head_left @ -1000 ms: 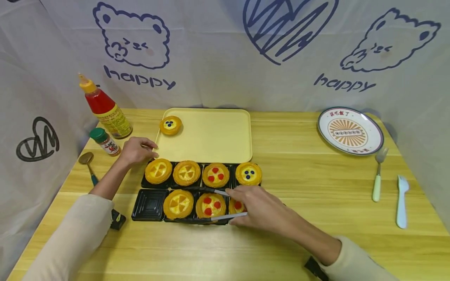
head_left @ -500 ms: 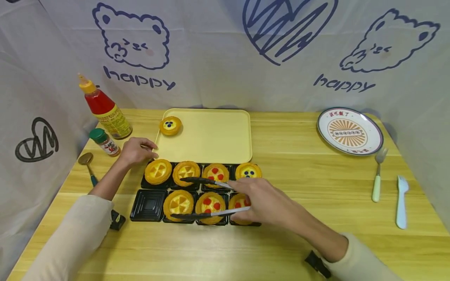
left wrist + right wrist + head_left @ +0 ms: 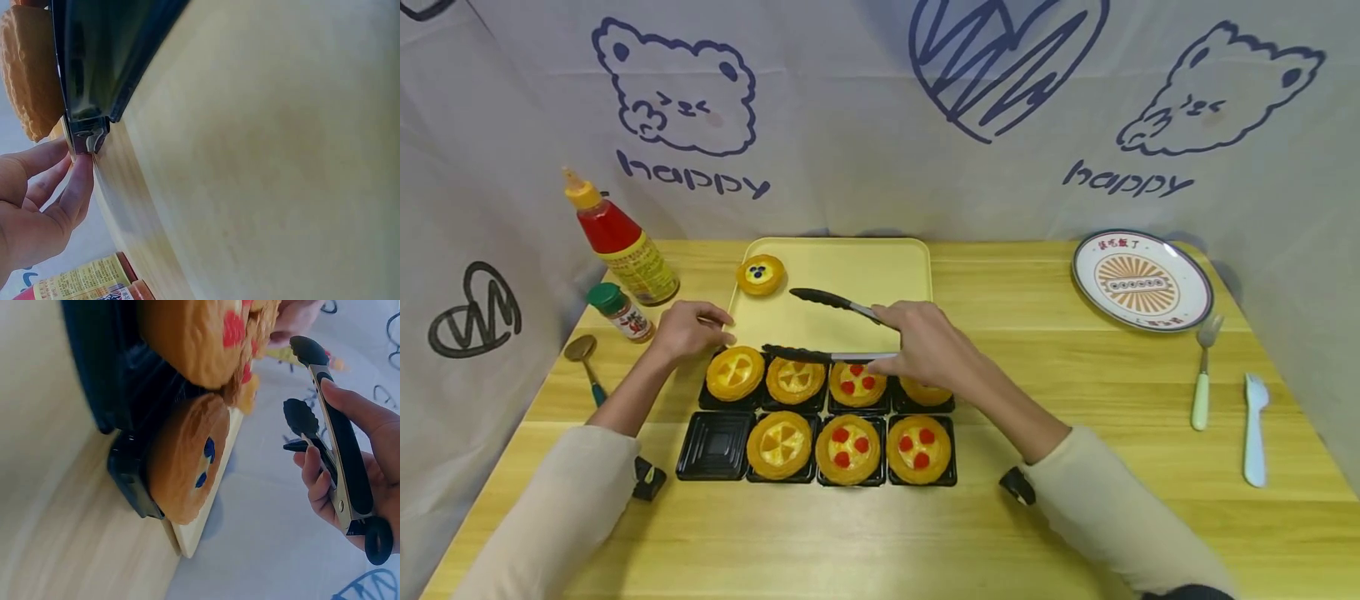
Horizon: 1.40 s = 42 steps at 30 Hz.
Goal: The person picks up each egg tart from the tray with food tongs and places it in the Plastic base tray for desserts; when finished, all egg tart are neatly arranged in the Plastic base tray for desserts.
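Note:
My right hand grips a pair of black-tipped tongs, also seen in the right wrist view. Their arms are spread with nothing between them, one over the yellow tray, the other over the back row of egg tarts. One tart with blue berries sits at the tray's left. With its fingertips, my left hand pinches the tray's near left corner, beside the black container. Tarts with orange wedges or red berries fill most black compartments; the front-left compartment is bare.
A sauce bottle, a green-capped jar and a spoon stand or lie at the left. On the right are a white plate, a fork and a pale blue utensil. Printed cloth hangs behind.
The right hand has carried the tongs from the front row of tarts back toward the yellow tray, leaving the front row uncovered. The left hand stays at the tray's corner.

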{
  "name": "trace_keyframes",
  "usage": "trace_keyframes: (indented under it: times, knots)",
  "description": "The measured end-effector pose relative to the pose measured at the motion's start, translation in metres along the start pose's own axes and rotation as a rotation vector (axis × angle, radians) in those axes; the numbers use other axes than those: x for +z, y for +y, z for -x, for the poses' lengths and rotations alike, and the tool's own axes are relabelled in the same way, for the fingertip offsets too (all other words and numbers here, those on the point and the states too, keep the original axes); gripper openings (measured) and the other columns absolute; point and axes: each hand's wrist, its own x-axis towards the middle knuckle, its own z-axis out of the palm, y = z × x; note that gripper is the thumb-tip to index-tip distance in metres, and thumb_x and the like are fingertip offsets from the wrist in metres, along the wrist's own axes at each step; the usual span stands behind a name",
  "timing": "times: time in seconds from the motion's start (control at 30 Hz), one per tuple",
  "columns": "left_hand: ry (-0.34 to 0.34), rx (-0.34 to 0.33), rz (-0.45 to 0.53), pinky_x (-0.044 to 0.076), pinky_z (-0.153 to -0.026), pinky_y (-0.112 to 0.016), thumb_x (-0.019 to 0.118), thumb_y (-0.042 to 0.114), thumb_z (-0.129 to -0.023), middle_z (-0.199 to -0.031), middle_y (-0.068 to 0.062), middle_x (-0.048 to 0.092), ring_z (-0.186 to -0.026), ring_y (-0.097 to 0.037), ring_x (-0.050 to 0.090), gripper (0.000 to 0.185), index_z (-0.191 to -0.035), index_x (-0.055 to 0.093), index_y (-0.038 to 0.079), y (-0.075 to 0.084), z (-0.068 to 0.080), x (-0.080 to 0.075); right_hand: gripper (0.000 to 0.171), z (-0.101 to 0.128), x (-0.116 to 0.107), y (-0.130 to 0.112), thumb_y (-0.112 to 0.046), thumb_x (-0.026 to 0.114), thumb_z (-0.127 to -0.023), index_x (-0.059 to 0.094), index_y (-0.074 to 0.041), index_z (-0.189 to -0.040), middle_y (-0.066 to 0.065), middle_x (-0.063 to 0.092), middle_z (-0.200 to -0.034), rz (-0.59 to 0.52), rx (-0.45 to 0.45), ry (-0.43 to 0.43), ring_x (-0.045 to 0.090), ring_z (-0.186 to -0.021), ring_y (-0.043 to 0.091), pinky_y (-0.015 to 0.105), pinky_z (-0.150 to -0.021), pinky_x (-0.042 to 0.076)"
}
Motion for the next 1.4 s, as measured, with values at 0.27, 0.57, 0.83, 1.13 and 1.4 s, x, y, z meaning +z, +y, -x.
trace_keyframes:
  times: [0.27, 0.57, 0.83, 1.13, 1.4]
  knots:
    - [-0.021, -0.011, 0.012, 0.046, -0.059, -0.026, 0.074, 0.016, -0.081, -0.090, -0.016, 0.066, -0.070, -0.014, 0.062, 0.032, -0.105, 0.067, -0.004, -0.002, 0.003, -0.003, 0.075, -0.058, 0.001, -0.002, -0.043, 0.075, -0.078, 0.048, -0.009, -0.139, 0.012, 0.061, -0.128, 0.051, 0.076, -0.041, 0.060, -0.095, 0.020, 0.028, -0.074, 0.046]
    - [-0.004, 0.016, -0.012, 0.046, -0.059, -0.026, 0.073, 0.016, -0.080, -0.091, -0.018, 0.067, -0.071, -0.017, 0.064, 0.031, -0.104, 0.068, -0.004, 0.002, -0.001, -0.002, 0.078, -0.106, 0.006, -0.002, -0.048, 0.076, -0.075, 0.049, -0.009, -0.138, 0.011, 0.064, -0.114, 0.083, 0.181, -0.094, 0.040, -0.058, 0.011, 0.022, -0.049, 0.033]
    - [-0.001, 0.013, 0.002, 0.046, -0.058, -0.026, 0.073, 0.014, -0.080, -0.090, -0.018, 0.067, -0.068, -0.012, 0.063, 0.030, -0.104, 0.068, -0.004, 0.000, 0.000, -0.001, 0.077, -0.127, 0.017, -0.001, -0.043, 0.077, -0.076, 0.048, -0.009, -0.139, 0.012, 0.053, -0.135, 0.012, 0.259, -0.139, 0.041, -0.053, 0.010, 0.023, -0.048, 0.036]
    - [-0.005, 0.002, 0.026, 0.047, -0.058, -0.026, 0.074, 0.013, -0.080, -0.088, -0.017, 0.066, -0.070, -0.016, 0.064, 0.030, -0.103, 0.068, -0.005, 0.003, -0.001, 0.002, 0.072, -0.131, 0.026, 0.003, -0.041, 0.074, -0.079, 0.049, -0.010, -0.139, 0.010, 0.057, -0.134, 0.003, 0.251, -0.162, 0.040, -0.051, 0.009, 0.023, -0.048, 0.035]
    - [0.007, -0.003, 0.007, 0.046, -0.057, -0.026, 0.073, 0.013, -0.080, -0.089, -0.017, 0.065, -0.068, -0.015, 0.061, 0.028, -0.102, 0.069, -0.004, 0.002, 0.000, 0.001, 0.072, -0.124, 0.021, 0.002, -0.041, 0.074, -0.080, 0.048, -0.012, -0.140, 0.010, 0.062, -0.124, -0.004, 0.217, -0.144, 0.034, -0.047, 0.009, 0.022, -0.045, 0.031]
